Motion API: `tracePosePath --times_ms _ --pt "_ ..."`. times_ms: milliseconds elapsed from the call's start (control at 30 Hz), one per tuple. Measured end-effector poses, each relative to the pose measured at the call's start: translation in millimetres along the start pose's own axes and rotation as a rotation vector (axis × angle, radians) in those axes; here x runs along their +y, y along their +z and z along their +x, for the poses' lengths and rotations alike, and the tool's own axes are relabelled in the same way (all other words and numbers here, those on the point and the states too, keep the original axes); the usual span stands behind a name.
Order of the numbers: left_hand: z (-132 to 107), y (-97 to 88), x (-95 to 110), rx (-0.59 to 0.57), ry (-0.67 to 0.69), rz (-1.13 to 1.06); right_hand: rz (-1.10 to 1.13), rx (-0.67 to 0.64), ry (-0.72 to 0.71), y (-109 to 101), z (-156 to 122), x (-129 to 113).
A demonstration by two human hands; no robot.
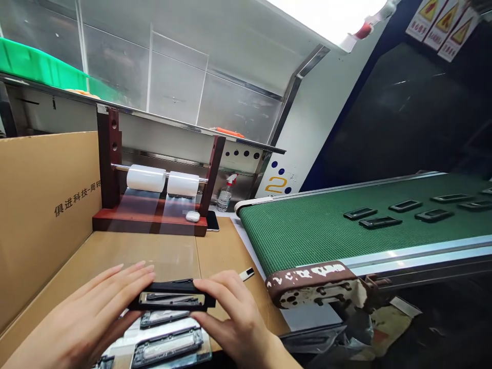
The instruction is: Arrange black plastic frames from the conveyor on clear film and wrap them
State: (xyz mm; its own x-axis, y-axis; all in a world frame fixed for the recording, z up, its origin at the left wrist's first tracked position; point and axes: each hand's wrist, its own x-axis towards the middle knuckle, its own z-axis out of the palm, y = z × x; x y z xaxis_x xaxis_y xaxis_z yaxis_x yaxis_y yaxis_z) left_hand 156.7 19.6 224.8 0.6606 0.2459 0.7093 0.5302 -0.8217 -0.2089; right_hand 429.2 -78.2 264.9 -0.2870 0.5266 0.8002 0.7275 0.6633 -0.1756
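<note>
Near the bottom of the head view I hold a black rectangular plastic frame (172,294) with a pale lined recess. My left hand (102,302) grips its left end, fingers laid along the top and thumb below. At the right end, my right hand (234,310) pinches it between thumb and fingers. Below it, similar dark-rimmed parts (169,346) lie on a clear sheet, partly hidden by my hands. Just past my right hand lies a small white-and-black piece (246,274) on the cardboard surface.
A green conveyor belt (292,238) on the right carries several black frames (380,222). Ahead stands a dark red holder (149,223) with two film rolls (146,178). A cardboard wall (46,205) borders the left. A spray bottle (225,197) and a phone (212,221) sit behind.
</note>
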Motion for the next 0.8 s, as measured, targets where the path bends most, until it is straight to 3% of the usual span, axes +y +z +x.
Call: tracePosePath --times_ms 133,267,400,567,800 --pt "52.2 -19.3 -13.3 0.171 0.107 -0.019 -0.139 0.101 -0.099 -16.4 26.4 10.7" --pt "117.2 -64.4 -27.6 0.339 0.126 0.123 -0.325 0.276 -0.284 -50.2 86.2 15.9" --pt "167.3 -113.2 -33.8 0.475 0.146 0.242 -0.481 0.433 -0.452 -90.4 146.3 3.8" --pt "188.5 -148.0 -32.1 0.602 0.089 0.256 -0.595 0.527 -0.539 -119.3 177.5 -18.1" --pt "186.3 -153.5 -28.5 0.597 0.083 0.286 -0.571 0.512 -0.564 -123.9 178.2 -27.7"
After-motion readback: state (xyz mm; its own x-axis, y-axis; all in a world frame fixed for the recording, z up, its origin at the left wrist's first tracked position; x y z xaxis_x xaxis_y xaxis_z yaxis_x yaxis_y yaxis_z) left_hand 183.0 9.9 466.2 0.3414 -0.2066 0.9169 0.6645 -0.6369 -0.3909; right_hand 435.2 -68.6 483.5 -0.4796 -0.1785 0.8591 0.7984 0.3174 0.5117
